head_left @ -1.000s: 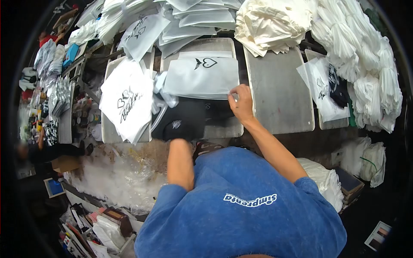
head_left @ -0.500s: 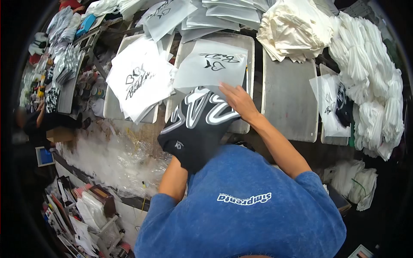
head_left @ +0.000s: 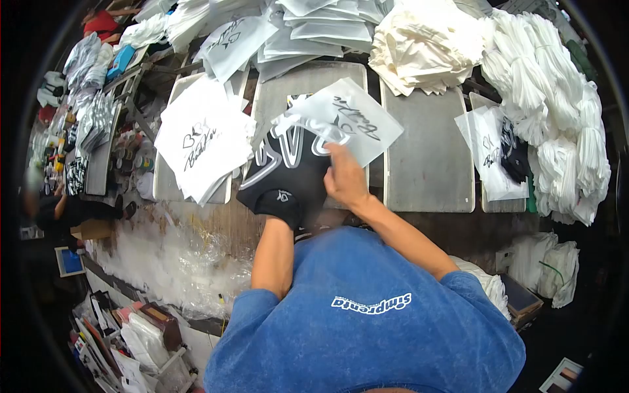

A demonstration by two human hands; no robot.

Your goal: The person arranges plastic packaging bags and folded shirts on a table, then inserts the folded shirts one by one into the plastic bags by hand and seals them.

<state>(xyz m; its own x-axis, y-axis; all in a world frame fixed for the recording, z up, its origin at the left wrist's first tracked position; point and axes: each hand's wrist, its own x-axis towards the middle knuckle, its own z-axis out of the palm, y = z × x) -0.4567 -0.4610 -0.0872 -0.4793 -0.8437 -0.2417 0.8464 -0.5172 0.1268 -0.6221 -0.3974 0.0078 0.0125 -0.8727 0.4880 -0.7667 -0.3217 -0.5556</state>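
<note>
A folded black garment (head_left: 282, 171) with big white lettering lies at an angle over the front of the middle board. My left hand is under its near end; only the wrist (head_left: 279, 228) shows, and the fingers are hidden. My right hand (head_left: 345, 178) is closed at the near edge of a translucent plastic bag (head_left: 367, 118) with black script. The bag is tilted and overlaps the far part of the garment. The right fingertips sit beside the lettering, at the bag's edge.
A fanned pile of white printed bags (head_left: 200, 141) lies on the left board. Cream cloth (head_left: 429, 46) is heaped behind the grey right board (head_left: 429, 154). White bundles (head_left: 557, 111) hang far right. A bagged black garment (head_left: 515, 154) lies near them. Another person (head_left: 59, 208) is at left.
The bag has turned and shifted right over the garment. My right hand has drawn nearer to me and its fingers have closed. The view has shifted slightly.
</note>
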